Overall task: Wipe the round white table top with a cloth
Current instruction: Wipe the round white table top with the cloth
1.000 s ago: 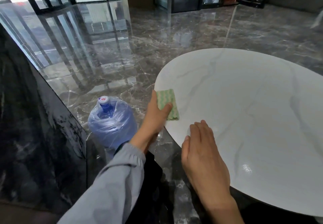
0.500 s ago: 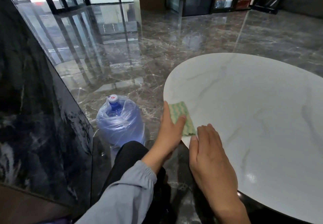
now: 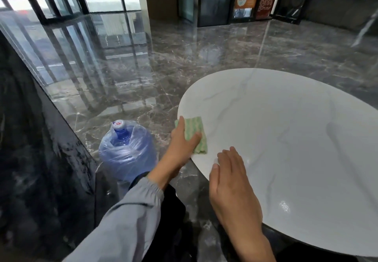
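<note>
The round white table top [image 3: 286, 139] with faint grey veins fills the right half of the view. A folded green and white striped cloth [image 3: 196, 133] lies on its left rim. My left hand [image 3: 182, 145] grips the cloth from the outer edge, thumb on top and fingers wrapped around the rim side. My right hand [image 3: 231, 180] rests flat on the near left edge of the table, fingers together and pointing away, holding nothing. It sits just right of and below the cloth, not touching it.
A blue water jug [image 3: 125, 151] wrapped in clear plastic stands on the dark marble floor just left of the table. A black glossy wall panel [image 3: 36, 159] runs along the left. Glass doors and poster stands are far behind.
The cloth in my left hand slid toward me along the left rim, then back away a little. My right hand stayed planted on the near edge.
</note>
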Motion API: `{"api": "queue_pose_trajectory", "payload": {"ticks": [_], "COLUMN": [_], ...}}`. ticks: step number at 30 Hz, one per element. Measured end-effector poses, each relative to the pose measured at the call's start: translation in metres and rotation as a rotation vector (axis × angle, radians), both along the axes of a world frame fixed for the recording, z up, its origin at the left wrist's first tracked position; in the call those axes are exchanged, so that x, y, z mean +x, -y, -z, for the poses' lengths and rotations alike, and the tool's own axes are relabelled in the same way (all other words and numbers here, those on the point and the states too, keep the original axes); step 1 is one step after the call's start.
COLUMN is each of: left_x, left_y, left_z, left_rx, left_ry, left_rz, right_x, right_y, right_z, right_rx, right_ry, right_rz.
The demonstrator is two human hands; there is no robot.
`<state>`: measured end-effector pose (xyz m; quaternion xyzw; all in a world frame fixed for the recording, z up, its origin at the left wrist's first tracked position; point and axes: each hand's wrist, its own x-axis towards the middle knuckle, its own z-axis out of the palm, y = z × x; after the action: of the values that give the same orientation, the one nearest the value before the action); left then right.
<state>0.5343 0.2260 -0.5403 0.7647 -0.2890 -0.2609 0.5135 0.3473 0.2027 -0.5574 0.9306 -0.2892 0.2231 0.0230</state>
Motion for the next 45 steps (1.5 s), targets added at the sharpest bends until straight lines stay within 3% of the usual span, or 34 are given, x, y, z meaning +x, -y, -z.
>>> {"api": "queue_pose_trajectory", "payload": {"ticks": [2,4,6,8,10,12,14,21,27,30,33,35,37,41,45], "left_x": [-0.032,-0.067,-0.086,-0.09,-0.088,-0.087,-0.082,-0.075,-0.075,-0.054,-0.041,-0.037,-0.033,-0.024,-0.005], "left_y": [-0.014,-0.025,-0.03,-0.032,-0.033,-0.033,-0.035,-0.034,-0.017,-0.031,-0.04,-0.038,-0.033,-0.02,-0.009], "left_z": [-0.001,-0.001,0.005,0.005,0.002,0.009,0.012,0.01,-0.007,-0.006,0.006,0.012,0.014,0.022,0.035], "left_rx": [0.075,0.124,0.228,0.353,0.284,0.079,-0.025,-0.03,-0.086,-0.303,-0.397,-0.378,-0.38,-0.503,-0.693], "left_ry": [0.045,0.11,0.29,0.519,0.768,0.99,1.045,1.096,0.925,0.774,0.606,0.392,0.192,0.072,-0.185], "left_rz": [0.005,0.028,0.031,-0.027,-0.093,-0.04,0.065,0.364,0.749,0.456,-0.05,-0.288,-0.367,-0.355,-0.43], "right_x": [-0.001,-0.002,-0.004,-0.009,-0.017,-0.025,-0.031,-0.045,-0.052,-0.046,-0.03,-0.016,-0.002,0.033,0.079], "right_y": [0.002,0.001,0.0,0.0,-0.001,-0.001,-0.001,0.005,0.022,0.024,0.024,0.022,0.02,0.033,0.054], "right_z": [0.002,-0.007,-0.019,-0.029,-0.037,-0.04,-0.041,-0.049,-0.059,-0.059,-0.056,-0.053,-0.053,-0.06,-0.054], "right_rx": [0.063,0.307,0.51,0.617,0.67,0.69,0.699,0.698,0.738,0.668,0.449,0.359,0.367,0.389,0.373], "right_ry": [0.056,0.254,0.45,0.514,0.55,0.569,0.563,0.58,0.529,0.361,-0.088,-0.339,-0.429,-0.531,-0.523], "right_rz": [-0.055,-0.082,-0.053,-0.02,-0.013,-0.013,-0.014,0.036,0.068,0.023,-0.109,-0.144,-0.146,-0.186,-0.224]}}
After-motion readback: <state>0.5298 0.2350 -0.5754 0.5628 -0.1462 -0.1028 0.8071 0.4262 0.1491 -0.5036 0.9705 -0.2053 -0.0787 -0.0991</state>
